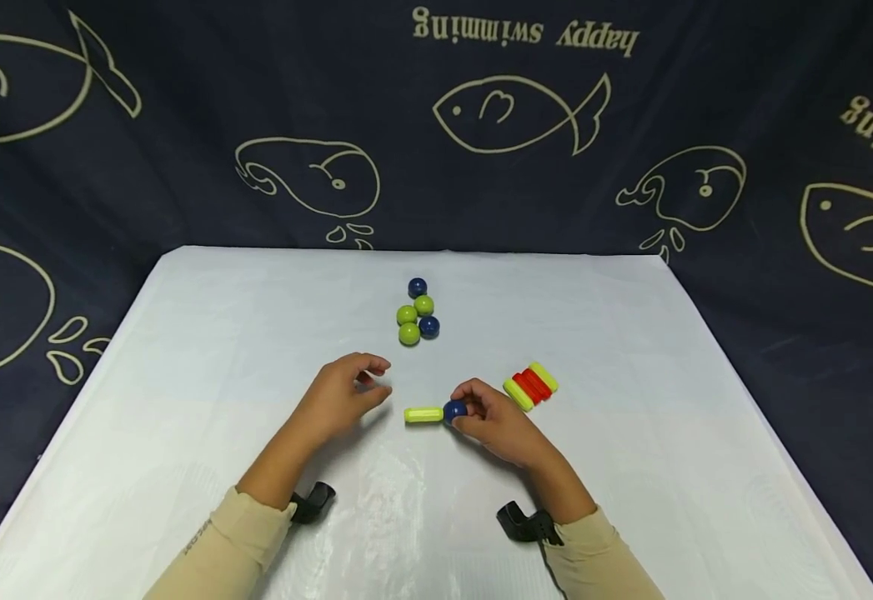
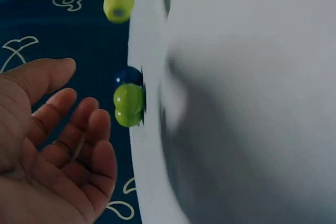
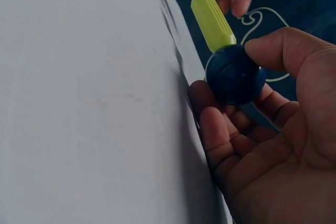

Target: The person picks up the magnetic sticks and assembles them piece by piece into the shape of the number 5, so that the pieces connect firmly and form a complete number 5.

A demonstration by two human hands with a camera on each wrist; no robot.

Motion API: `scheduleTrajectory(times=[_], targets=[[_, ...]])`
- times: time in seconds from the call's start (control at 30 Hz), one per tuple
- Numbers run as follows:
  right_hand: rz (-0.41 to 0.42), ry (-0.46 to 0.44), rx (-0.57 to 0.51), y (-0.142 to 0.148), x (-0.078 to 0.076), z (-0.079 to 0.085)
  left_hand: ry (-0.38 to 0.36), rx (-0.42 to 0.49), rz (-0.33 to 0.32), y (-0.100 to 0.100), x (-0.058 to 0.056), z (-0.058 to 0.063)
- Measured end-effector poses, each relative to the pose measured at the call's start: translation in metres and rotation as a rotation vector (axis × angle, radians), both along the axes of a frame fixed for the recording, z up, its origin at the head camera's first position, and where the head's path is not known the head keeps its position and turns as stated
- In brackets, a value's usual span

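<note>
My right hand (image 1: pixel 502 423) pinches a dark blue ball (image 3: pixel 235 74) between thumb and fingers. A yellow-green ribbed rod (image 1: pixel 424 415) sticks out from the ball toward the left, its end touching the ball. In the left wrist view, the free end of this rod shows a small dark spot. To the left of the rod, my left hand (image 1: pixel 342 396) hovers with loosely bent fingers, and nothing is between them. Beyond both hands, green balls (image 1: pixel 409 334) and blue balls (image 1: pixel 429 327) lie in a close cluster.
Beside my right hand, red rods (image 1: pixel 532 385) lie side by side between yellow-green rods (image 1: pixel 544 377). Everything lies on a white-covered table (image 1: pixel 256 308). A dark cloth (image 1: pixel 406 200) with fish and whale drawings surrounds the far and side edges.
</note>
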State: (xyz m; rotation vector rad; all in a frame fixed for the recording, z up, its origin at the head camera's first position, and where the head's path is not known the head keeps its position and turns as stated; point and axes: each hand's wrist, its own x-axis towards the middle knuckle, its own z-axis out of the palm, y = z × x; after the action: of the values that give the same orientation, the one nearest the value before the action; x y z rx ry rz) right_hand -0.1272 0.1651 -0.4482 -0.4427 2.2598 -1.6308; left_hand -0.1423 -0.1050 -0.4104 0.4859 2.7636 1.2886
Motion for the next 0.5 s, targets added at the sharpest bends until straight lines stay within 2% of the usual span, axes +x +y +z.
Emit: scheduleTrajectory(times=[0.17, 0.27, 0.5], targets=[[-0.005, -0.002, 0.000, 0.000, 0.000, -0.001, 0.038, -0.056, -0.053, 0.006, -0.030, 0.006], [-0.002, -0.018, -0.014, 0.000, 0.000, -0.001, 0.077, -0.084, -0.063, 0.012, -0.046, 0.009], [0.008, -0.016, -0.032, -0.001, 0.000, 0.000, 0.149, -0.143, -0.104, 0.027, -0.075, 0.016]])
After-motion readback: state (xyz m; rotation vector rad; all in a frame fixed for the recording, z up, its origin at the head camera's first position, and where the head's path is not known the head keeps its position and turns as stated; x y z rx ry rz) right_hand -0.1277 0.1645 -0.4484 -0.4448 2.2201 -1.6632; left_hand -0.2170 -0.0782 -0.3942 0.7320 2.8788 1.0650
